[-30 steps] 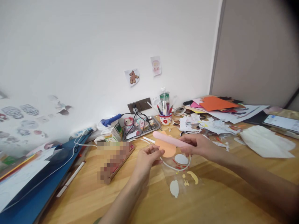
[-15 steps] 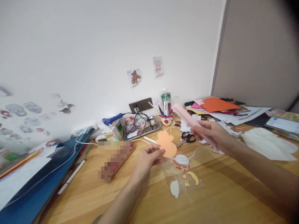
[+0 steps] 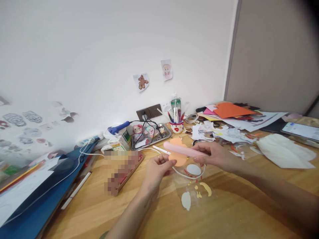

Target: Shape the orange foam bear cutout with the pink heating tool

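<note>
Between the thumb and fingers of my left hand (image 3: 161, 169) is a light orange paper cutout (image 3: 178, 160) with rounded lobes. My right hand (image 3: 211, 153) grips a pale pink stick-shaped device (image 3: 184, 150), whose far end lies across the front of the cutout; whether they touch I cannot tell. A white cable (image 3: 190, 178) loops below both hands. Under them on the table, a clear sheet (image 3: 206, 199) bears a white oval piece (image 3: 193, 169), another white piece (image 3: 186, 200), a yellow curved piece (image 3: 206, 189) and several small red and yellow bits.
A metal tray (image 3: 152, 141), a blue glue gun (image 3: 119, 127) and a pen cup (image 3: 176, 127) stand at the back. Paper scraps (image 3: 231, 134), white sheets (image 3: 284, 152) and a phone (image 3: 301, 131) lie right. A blurred box (image 3: 127, 172) and blue folder (image 3: 42, 205) are left.
My right hand has moved left and down, bringing the pink device from the right of the orange cutout to across its front. My left hand has stayed nearly in place.
</note>
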A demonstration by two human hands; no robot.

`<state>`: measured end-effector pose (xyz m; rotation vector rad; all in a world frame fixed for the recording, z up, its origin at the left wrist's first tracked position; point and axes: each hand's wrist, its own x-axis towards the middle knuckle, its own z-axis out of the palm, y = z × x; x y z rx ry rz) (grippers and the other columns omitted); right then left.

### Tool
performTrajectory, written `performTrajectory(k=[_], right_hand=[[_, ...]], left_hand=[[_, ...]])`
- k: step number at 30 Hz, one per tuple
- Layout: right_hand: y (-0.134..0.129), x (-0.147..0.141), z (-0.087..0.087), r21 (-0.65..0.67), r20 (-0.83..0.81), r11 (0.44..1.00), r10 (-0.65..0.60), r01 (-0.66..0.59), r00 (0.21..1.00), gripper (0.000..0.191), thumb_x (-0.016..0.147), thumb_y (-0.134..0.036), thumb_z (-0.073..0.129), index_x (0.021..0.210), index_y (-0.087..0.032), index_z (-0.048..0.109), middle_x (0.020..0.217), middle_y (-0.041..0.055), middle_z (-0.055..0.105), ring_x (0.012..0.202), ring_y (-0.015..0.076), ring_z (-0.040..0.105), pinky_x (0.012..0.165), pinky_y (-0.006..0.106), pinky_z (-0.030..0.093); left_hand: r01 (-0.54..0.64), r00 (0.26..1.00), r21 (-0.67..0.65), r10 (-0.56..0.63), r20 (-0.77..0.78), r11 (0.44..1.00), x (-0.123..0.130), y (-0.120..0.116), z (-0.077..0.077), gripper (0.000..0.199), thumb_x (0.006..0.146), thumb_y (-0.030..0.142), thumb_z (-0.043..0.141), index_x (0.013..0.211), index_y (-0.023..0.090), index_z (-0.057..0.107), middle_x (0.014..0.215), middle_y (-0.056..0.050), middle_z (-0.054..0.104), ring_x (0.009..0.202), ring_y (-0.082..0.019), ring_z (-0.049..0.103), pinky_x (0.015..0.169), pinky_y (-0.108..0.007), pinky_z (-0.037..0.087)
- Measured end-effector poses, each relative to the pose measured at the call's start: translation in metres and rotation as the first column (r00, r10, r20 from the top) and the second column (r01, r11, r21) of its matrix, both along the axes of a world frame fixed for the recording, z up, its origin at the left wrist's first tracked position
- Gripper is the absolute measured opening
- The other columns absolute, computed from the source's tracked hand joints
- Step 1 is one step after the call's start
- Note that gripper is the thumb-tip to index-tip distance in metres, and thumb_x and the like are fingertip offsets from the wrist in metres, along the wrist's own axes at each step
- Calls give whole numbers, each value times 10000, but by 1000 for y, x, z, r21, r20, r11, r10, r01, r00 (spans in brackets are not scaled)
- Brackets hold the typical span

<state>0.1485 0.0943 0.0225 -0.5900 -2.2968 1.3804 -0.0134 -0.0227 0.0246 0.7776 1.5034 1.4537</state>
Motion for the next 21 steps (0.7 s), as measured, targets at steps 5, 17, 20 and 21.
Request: performTrajectory(k=[5, 17, 20, 21], right_hand=[[4, 4, 8, -108, -61, 994, -24, 17, 998, 241, 718, -369, 525, 827, -157, 560, 675, 3, 546, 587, 115, 506, 533, 225, 382], [2, 1, 6, -69, 25, 996, 51, -49, 998, 320, 687, -376, 557, 929, -166, 556, 795, 32, 575, 681, 156, 530, 577, 259, 409], [1, -2, -2, -7, 42, 1000, 5, -5, 999, 312, 691, -395, 544, 897, -163, 573, 742, 25, 579, 656, 159, 538, 556, 261, 408], [1, -2, -3, 5, 43, 1000, 0, 0, 999, 303, 691, -393, 544, 888, -165, 577, 733, 21, 576, 652, 158, 538, 554, 258, 407]], left_hand=[[28, 1000, 17, -28, -1, 999, -4, -2, 4, 141, 581, 260, 634, 622, 143, 567, 682, -7, 580, 629, -94, 511, 570, -194, 432], [-54, 997, 44, 51, 56, 998, -3, 0, 2, 203, 573, 289, 635, 682, 139, 553, 726, -29, 574, 674, -121, 521, 547, -215, 454], [-20, 999, 29, 19, 27, 999, 1, -2, 1, 227, 591, 311, 624, 726, 135, 575, 782, -47, 599, 706, -131, 534, 563, -211, 439], [3, 1000, 19, -3, 22, 1000, 2, -2, 0, 239, 587, 313, 628, 740, 136, 581, 794, -52, 606, 707, -133, 537, 563, -207, 433]])
